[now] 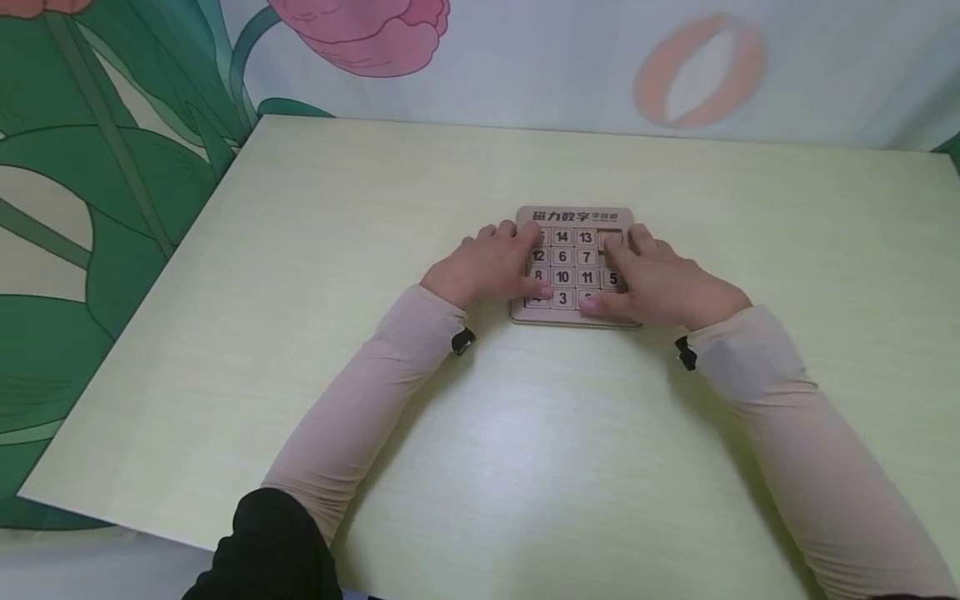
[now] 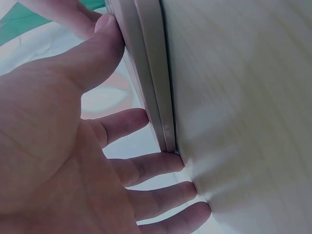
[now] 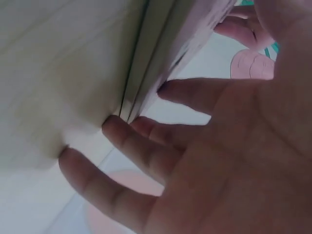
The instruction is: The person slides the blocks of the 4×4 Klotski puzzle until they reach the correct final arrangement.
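A pinkish number sliding puzzle lies flat on the table, with black-numbered square tiles under a printed title. A dark gap shows near its upper right corner. My left hand lies along the left side, index finger and thumb on the board. In the left wrist view, its other fingers reach past the puzzle's edge down to the table. From the right side, my right hand touches the puzzle. Its index finger lies over the upper right tiles, its thumb on the bottom row. The tiles under the fingertips are partly hidden.
The pale table extends around the puzzle on all sides. Behind it hangs a light backdrop with a pink flower, and large green leaves are printed at the left. Dark bands sit at both wrists.
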Available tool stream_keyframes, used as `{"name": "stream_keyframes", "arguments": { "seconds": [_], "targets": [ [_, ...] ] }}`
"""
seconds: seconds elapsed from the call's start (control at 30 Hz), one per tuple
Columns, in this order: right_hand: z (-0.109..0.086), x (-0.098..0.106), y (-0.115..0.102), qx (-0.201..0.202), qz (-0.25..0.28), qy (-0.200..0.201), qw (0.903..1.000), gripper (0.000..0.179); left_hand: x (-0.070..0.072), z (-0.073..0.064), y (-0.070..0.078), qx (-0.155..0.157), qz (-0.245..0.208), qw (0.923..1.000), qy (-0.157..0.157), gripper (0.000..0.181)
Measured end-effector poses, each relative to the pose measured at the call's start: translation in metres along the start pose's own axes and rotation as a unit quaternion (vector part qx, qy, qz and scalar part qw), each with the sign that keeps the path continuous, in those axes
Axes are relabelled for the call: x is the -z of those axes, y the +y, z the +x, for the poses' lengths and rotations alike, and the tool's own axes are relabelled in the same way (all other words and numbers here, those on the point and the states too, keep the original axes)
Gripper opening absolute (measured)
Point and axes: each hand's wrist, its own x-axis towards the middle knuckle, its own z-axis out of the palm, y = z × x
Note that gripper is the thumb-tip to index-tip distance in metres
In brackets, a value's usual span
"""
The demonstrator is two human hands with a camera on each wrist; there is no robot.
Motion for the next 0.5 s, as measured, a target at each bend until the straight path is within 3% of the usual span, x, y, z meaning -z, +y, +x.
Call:
{"name": "stream_keyframes", "arguments": {
  "seconds": [0.27, 0.5],
  "targets": [
    [0.0023, -0.0027, -0.0017, -0.012, -0.048, 0.023, 0.9985, 0.104, 0.0016, 0.0000, 0.0014, -0.005, 0.009, 0.9999, 0.002, 0.069],
    [0.0033, 0.0011, 0.0077, 0.009, 0.014, 0.000, 0.9999, 0.103, 0.0010, -0.0003, 0.0004, 0.000, 0.010, 0.9999, -0.002, 0.070]
  ]
}}
